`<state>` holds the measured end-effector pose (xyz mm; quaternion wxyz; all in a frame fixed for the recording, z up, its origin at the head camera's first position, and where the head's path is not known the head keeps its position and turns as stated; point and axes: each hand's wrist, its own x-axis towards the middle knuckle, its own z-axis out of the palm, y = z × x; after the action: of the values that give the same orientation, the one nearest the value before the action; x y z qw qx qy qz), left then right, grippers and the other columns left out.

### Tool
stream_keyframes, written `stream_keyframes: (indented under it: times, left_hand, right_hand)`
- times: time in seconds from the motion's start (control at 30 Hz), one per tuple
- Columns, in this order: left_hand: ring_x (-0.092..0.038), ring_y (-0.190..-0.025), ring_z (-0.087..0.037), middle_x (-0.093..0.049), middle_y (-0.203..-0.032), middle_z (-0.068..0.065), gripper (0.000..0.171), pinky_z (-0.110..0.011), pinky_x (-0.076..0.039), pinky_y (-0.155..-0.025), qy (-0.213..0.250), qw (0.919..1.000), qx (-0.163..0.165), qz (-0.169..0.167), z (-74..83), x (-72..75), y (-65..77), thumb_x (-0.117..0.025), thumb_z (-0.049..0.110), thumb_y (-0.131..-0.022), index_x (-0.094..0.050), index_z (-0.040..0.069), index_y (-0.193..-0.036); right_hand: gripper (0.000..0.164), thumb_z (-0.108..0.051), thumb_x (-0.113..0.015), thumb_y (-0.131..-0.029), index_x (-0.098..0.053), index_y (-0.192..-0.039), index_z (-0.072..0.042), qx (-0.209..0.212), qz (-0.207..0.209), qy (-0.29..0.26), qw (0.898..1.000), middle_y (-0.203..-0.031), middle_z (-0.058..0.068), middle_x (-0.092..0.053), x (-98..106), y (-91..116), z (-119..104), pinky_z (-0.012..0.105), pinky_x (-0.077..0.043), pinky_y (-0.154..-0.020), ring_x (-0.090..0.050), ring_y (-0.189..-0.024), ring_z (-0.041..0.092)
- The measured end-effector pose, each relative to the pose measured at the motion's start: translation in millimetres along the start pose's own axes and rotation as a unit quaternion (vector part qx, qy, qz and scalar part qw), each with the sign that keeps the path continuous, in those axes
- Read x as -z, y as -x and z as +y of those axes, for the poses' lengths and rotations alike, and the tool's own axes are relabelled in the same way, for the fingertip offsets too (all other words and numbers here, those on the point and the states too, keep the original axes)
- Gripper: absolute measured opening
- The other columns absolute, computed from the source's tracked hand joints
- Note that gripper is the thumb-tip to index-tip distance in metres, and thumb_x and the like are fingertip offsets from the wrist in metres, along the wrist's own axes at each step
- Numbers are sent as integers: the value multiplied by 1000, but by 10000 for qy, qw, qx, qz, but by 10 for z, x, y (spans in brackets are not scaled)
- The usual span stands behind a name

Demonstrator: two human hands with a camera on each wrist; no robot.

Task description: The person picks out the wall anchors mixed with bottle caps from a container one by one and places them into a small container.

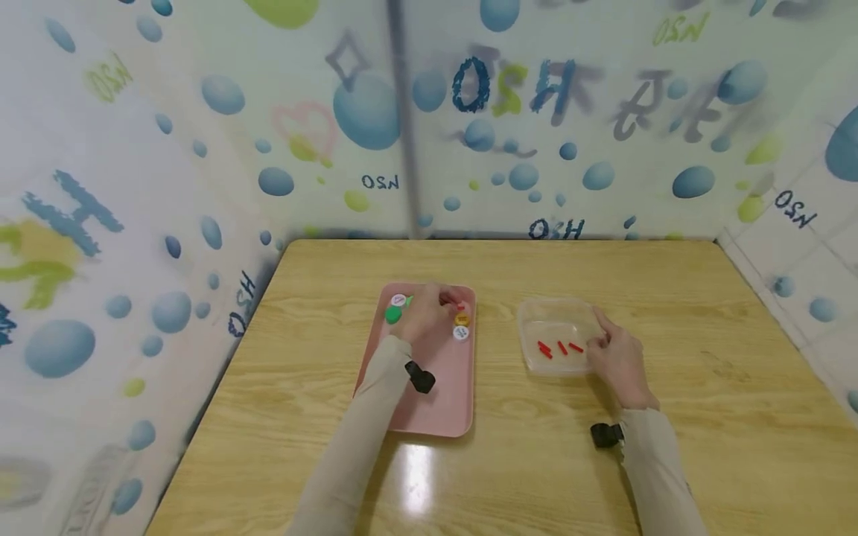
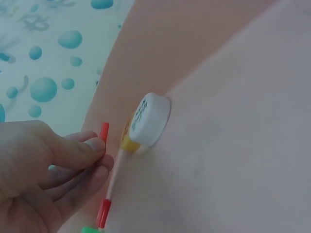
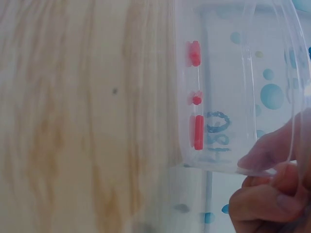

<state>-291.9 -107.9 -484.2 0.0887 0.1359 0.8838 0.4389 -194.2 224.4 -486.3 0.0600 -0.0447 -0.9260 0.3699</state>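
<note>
My left hand (image 1: 422, 316) is over the far part of a pink tray (image 1: 439, 409). In the left wrist view its thumb and fingers pinch a short red stick (image 2: 104, 132). Beside those fingers a white round cap (image 2: 154, 119) and a yellow cap (image 1: 462, 318) lie on the tray. Another red stick (image 2: 104, 213) lies there beside a green piece (image 2: 91, 229). My right hand (image 1: 620, 361) grips the right wall of a clear plastic box (image 1: 541, 327), thumb on one side and fingers on the other. Several red sticks (image 1: 562, 348) lie in the box.
At the tray's far left are a green cap (image 1: 392, 314) and a white cap (image 1: 398, 300), partly beside my left hand. Tray and box stand apart on a wooden table (image 1: 523, 454). A wall (image 1: 442, 186) with a bubble pattern rises behind the table's far edge.
</note>
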Motion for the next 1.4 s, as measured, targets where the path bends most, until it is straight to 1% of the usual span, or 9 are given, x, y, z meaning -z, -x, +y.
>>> stream_keyframes:
  times: [0.23, 0.33, 0.63, 0.73, 0.9, 1.07, 1.2, 1.3, 1.4]
  left_hand:
    - [-66, -101, -17, -72, -114, -4, 18, -32, -57, -88, 445, 9990, -55, -38, -4, 45, 14, -65, 10, -99, -74, 10, -115]
    - [-67, -101, -18, -72, -114, -5, 19, -33, -57, -88, 521, 9986, -66, -37, -1, 66, 20, -67, 10, -98, -74, 10, -115]
    - [-67, -101, -19, -72, -111, 0, 19, -34, -57, -88, 526, 9986, -24, 56, 62, 97, 46, -67, 16, -99, -74, 16, -116]
    - [-67, -102, -22, -72, -112, -2, 19, -34, -57, -89, 683, 9976, -94, 46, 64, 99, 50, -66, 13, -99, -74, 14, -116]
    - [-67, -106, -27, -71, -113, -7, 20, -34, -57, -90, 918, 9954, -252, 86, 47, 85, 64, -67, 9, -98, -73, 9, -117]
    - [-67, -107, -27, -72, -112, -3, 20, -35, -57, -90, 888, 9956, -243, 189, 83, 51, 88, -69, 15, -97, -73, 13, -117]
    - [-67, -107, -29, -72, -111, -3, 18, -37, -57, -90, 998, 9940, -400, 192, 127, 26, 77, -69, 17, -98, -73, 14, -115]
    - [-67, -106, -27, -72, -112, -3, 19, -34, -57, -89, 1011, 9933, -518, 196, 151, 8, 56, -67, 16, -99, -73, 12, -116]
    - [-68, -105, -23, -72, -113, -5, 22, -31, -58, -88, 1094, 9928, -475, 145, 181, -17, 33, -66, 16, -99, -71, 8, -119]
  right_hand:
    - [63, 0, -47, -89, -42, -151, 2, 87, 92, 107, 9999, -59, -3, -34, -4, 16, 32, 26, -27, -46, -27, -52, 9]
    - [62, 0, -46, -89, -43, -151, 3, 125, 105, 112, 9998, -59, -2, -34, -20, 6, 36, 26, -27, -46, -27, -51, 9]
    - [62, -2, -47, -89, -43, -150, 4, 183, 57, 167, 9997, -58, -5, -30, 0, -15, 21, 27, -26, -48, -24, -51, 8]
    - [62, -2, -47, -88, -43, -150, 4, 155, 50, 161, 9997, -58, -5, -30, 1, -12, 19, 28, -26, -48, -24, -51, 9]
    - [64, -1, -45, -87, -42, -151, 3, 121, 36, 92, 9999, -58, -5, -29, -1, -7, 25, 27, -26, -47, -23, -51, 8]
    - [65, -1, -45, -87, -41, -152, 3, 101, 30, 42, 9999, -57, -5, -30, -1, -3, 44, 25, -25, -45, -22, -50, 7]
    - [65, -1, -45, -87, -41, -152, 3, 82, 8, 55, 10000, -57, -5, -29, 1, -3, 48, 26, -25, -45, -22, -50, 8]
    - [66, -1, -45, -87, -41, -152, 2, 55, -18, 48, 10000, -57, -5, -29, 2, -8, 42, 26, -26, -46, -23, -51, 8]
    - [65, -1, -45, -87, -40, -152, 2, 42, -30, 33, 10000, -58, -5, -29, 4, -14, 35, 26, -26, -46, -23, -51, 8]
